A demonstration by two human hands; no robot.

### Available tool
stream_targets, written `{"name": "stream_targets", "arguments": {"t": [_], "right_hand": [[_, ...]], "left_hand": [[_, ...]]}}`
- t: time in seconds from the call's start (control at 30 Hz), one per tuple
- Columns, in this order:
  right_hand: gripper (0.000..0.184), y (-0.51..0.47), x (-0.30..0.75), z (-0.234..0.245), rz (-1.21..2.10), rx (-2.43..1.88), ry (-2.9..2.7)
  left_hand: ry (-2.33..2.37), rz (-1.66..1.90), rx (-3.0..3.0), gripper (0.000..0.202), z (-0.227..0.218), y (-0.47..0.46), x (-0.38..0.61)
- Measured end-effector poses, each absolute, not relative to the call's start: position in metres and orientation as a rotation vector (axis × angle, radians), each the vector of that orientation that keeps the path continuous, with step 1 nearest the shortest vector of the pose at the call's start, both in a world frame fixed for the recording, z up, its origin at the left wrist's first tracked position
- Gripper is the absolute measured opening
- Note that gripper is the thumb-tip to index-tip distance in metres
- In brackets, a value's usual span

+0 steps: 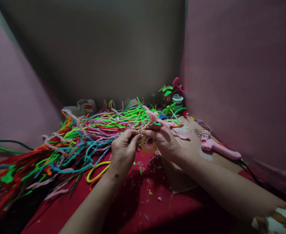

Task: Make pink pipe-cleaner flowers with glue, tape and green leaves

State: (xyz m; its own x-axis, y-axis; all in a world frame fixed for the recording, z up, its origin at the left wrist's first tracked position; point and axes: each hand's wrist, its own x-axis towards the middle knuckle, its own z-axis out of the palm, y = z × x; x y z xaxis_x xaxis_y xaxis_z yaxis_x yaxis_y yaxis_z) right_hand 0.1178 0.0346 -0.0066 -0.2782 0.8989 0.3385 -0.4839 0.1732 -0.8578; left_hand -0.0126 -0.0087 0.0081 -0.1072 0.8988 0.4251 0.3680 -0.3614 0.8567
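Over cloth (pixel 143 182), left hand (pixel 124 146) and right hand (pixel 163 139) fingertip-close

One fuzzy pink flower (pixel 153 116), petals spread about a pale tuft, leans in the air, its thin stem pinched between the left hand (pixel 124 148) and the right hand (pixel 164 140). One yellow ring-shaped roll (pixel 145 147), core pierced with holes, shows its flat face just below.

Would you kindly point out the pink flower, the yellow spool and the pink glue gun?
Pink flower (pixel 152 116), head view: on an upper petal.
Yellow spool (pixel 145 148), head view: on its rim, lower left.
Pink glue gun (pixel 219 149), head view: on its handle.
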Motion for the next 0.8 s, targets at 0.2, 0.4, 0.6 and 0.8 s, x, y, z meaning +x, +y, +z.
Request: {"name": "stream_targets", "arguments": {"t": [0.2,0.4,0.6,0.8], "right_hand": [[0.015,0.040,0.116,-0.009,1.499,-0.546,-1.181],[0.017,0.038,0.118,-0.005,1.541,-0.612,-1.203],[0.012,0.037,0.117,-0.010,1.512,-0.503,-1.227],[0.011,0.035,0.118,-0.006,1.458,-0.593,-1.187]], "left_hand": [[1.351,1.357,1.437,0.009,0.020,-0.015,-0.008],[1.237,1.275,1.403,0.012,0.022,-0.013,-0.013],[1.102,1.149,1.416,0.017,0.020,-0.010,-0.020],[1.315,1.232,1.548,0.019,0.024,-0.010,-0.017]]}}
